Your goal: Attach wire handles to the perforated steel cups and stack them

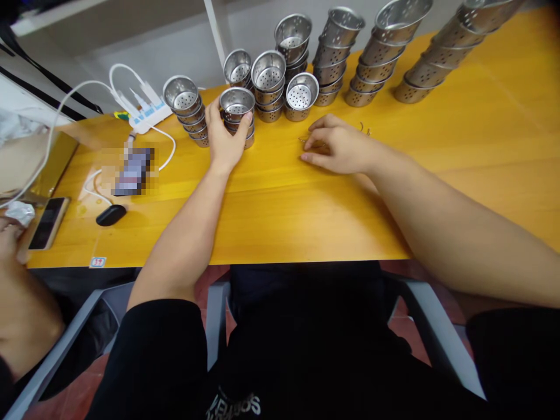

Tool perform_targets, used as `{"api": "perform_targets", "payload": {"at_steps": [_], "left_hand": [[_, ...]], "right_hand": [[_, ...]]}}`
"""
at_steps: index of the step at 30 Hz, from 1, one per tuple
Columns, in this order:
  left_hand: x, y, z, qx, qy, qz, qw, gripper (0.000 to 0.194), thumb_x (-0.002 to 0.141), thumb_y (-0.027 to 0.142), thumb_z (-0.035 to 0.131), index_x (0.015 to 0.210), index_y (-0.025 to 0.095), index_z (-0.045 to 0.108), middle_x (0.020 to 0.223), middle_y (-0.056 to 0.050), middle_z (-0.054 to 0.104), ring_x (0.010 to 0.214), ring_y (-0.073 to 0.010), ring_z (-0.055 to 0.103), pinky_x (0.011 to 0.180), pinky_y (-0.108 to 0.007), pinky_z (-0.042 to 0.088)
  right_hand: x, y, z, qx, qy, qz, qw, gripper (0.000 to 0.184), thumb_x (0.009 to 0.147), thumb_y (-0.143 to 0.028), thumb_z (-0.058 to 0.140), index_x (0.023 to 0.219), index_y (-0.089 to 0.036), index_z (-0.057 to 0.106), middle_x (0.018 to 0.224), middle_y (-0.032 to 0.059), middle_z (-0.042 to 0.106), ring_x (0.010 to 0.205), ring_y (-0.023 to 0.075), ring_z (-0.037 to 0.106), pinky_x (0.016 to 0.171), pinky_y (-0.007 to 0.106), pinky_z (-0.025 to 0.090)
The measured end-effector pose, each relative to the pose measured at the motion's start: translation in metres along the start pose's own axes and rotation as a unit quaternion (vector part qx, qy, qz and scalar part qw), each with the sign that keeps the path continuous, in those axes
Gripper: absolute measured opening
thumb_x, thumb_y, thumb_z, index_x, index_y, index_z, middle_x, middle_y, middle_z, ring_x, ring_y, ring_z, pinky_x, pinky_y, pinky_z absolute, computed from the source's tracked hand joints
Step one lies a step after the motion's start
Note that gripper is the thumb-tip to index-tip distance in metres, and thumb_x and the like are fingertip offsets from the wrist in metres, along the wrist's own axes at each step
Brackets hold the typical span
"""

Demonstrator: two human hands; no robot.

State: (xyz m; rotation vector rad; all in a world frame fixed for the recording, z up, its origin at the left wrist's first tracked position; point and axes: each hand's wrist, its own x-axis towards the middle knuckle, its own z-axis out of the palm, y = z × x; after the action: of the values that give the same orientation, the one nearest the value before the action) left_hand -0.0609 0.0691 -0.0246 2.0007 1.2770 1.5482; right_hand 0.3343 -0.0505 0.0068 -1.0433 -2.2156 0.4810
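Note:
My left hand [226, 147] is wrapped round a short stack of perforated metal cups [237, 101], thumb on the near right side and fingers on the left. The stack stands upright on the yellow table [280, 221]. My right hand [336, 144] rests low over the tabletop, fingers loosely bent and thumb apart from them. Thin brownish wire-like bits [366, 129] show by it, too small to make out. Nearest to the right hand is a single perforated cup [301, 92], tilted toward me.
More cup stacks stand along the back, one at left [181, 96] and tall leaning ones at right [391, 44]. A power strip [151, 116] with white cables, a blurred-out device [133, 172], a black oval case [111, 215] and a phone [49, 223] lie left. Another person's arm [26, 309] shows there.

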Motion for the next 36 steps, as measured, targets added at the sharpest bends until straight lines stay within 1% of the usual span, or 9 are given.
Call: {"api": "perform_targets", "payload": {"at_steps": [5, 8, 10, 15, 20, 24, 28, 33, 36], "left_hand": [[-0.006, 0.007, -0.002, 0.027, 0.021, 0.049, 0.998, 0.126, 0.099, 0.111, 0.084, 0.196, 0.045, 0.036, 0.210, -0.014, 0.042, 0.211, -0.0411, 0.020, 0.178, -0.063, 0.015], [-0.010, 0.038, -0.006, 0.072, 0.035, 0.124, 0.989, 0.118, 0.108, 0.108, 0.072, 0.199, 0.049, 0.027, 0.220, -0.007, 0.024, 0.214, -0.0340, 0.005, 0.180, -0.056, 0.006], [-0.016, 0.064, -0.005, 0.075, -0.011, 0.155, 0.985, 0.101, 0.114, 0.102, 0.066, 0.195, 0.050, 0.037, 0.222, -0.002, 0.022, 0.214, -0.0339, 0.001, 0.180, -0.059, 0.007], [-0.033, 0.094, 0.015, 0.034, -0.183, 0.177, 0.966, 0.075, 0.117, 0.097, 0.062, 0.169, 0.044, 0.071, 0.214, -0.003, 0.041, 0.210, -0.0445, 0.025, 0.175, -0.075, 0.026], [-0.034, 0.068, 0.025, 0.035, -0.191, 0.225, 0.955, 0.071, 0.124, 0.090, 0.051, 0.171, 0.039, 0.070, 0.209, -0.011, 0.048, 0.201, -0.0435, 0.045, 0.170, -0.073, 0.035], [-0.031, 0.063, 0.018, 0.036, -0.196, 0.212, 0.957, 0.068, 0.125, 0.088, 0.053, 0.170, 0.040, 0.070, 0.208, -0.011, 0.049, 0.201, -0.0423, 0.046, 0.170, -0.070, 0.035], [-0.034, 0.083, 0.015, 0.034, -0.202, 0.175, 0.963, 0.064, 0.121, 0.090, 0.063, 0.161, 0.041, 0.077, 0.204, -0.009, 0.057, 0.199, -0.0435, 0.051, 0.169, -0.071, 0.038], [-0.038, 0.102, 0.013, 0.032, -0.213, 0.144, 0.966, 0.059, 0.118, 0.084, 0.073, 0.154, 0.038, 0.082, 0.197, -0.011, 0.065, 0.189, -0.0456, 0.063, 0.165, -0.073, 0.047], [-0.039, 0.104, 0.011, 0.037, -0.224, 0.140, 0.964, 0.055, 0.119, 0.078, 0.076, 0.156, 0.038, 0.081, 0.195, -0.012, 0.067, 0.185, -0.0441, 0.068, 0.164, -0.070, 0.050]], "right_hand": [[0.003, -0.001, 0.000, -0.021, 0.018, 0.005, 1.000, 0.055, 0.109, -0.080, 0.090, 0.138, -0.032, 0.090, 0.171, 0.0210, 0.079, 0.157, 0.0554, 0.075, 0.146, 0.088, 0.056], [0.009, -0.003, 0.000, -0.018, 0.046, 0.028, 0.998, 0.058, 0.109, -0.083, 0.090, 0.157, -0.050, 0.086, 0.188, 0.0022, 0.074, 0.186, 0.0534, 0.054, 0.160, 0.082, 0.041], [0.015, -0.002, 0.002, -0.024, 0.048, 0.040, 0.998, 0.061, 0.110, -0.083, 0.087, 0.166, -0.060, 0.081, 0.192, -0.0102, 0.071, 0.195, 0.0482, 0.044, 0.165, 0.078, 0.033], [0.025, 0.005, 0.014, -0.043, 0.030, 0.045, 0.998, 0.082, 0.108, -0.079, 0.083, 0.184, -0.049, 0.071, 0.204, -0.0029, 0.059, 0.192, 0.0527, 0.048, 0.161, 0.087, 0.036], [0.021, -0.004, 0.013, -0.061, 0.037, 0.066, 0.995, 0.097, 0.109, -0.077, 0.081, 0.197, -0.041, 0.060, 0.190, 0.0104, 0.071, 0.180, 0.0581, 0.058, 0.158, 0.082, 0.043], [0.020, -0.010, 0.005, -0.067, 0.023, 0.095, 0.993, 0.077, 0.115, -0.092, 0.066, 0.182, -0.055, 0.071, 0.185, 0.0033, 0.073, 0.177, 0.0542, 0.057, 0.159, 0.076, 0.042], [0.022, -0.010, 0.000, -0.020, 0.053, 0.087, 0.995, 0.068, 0.111, -0.103, 0.064, 0.152, -0.053, 0.087, 0.176, 0.0024, 0.079, 0.173, 0.0545, 0.058, 0.155, 0.079, 0.040], [0.019, -0.020, -0.004, 0.002, 0.096, 0.075, 0.993, 0.060, 0.113, -0.104, 0.061, 0.142, -0.057, 0.084, 0.160, 0.0007, 0.088, 0.170, 0.0512, 0.061, 0.150, 0.077, 0.044], [0.018, -0.026, -0.003, 0.000, 0.108, 0.067, 0.992, 0.057, 0.114, -0.102, 0.065, 0.135, -0.053, 0.083, 0.165, 0.0020, 0.085, 0.161, 0.0507, 0.066, 0.145, 0.078, 0.050]]}}
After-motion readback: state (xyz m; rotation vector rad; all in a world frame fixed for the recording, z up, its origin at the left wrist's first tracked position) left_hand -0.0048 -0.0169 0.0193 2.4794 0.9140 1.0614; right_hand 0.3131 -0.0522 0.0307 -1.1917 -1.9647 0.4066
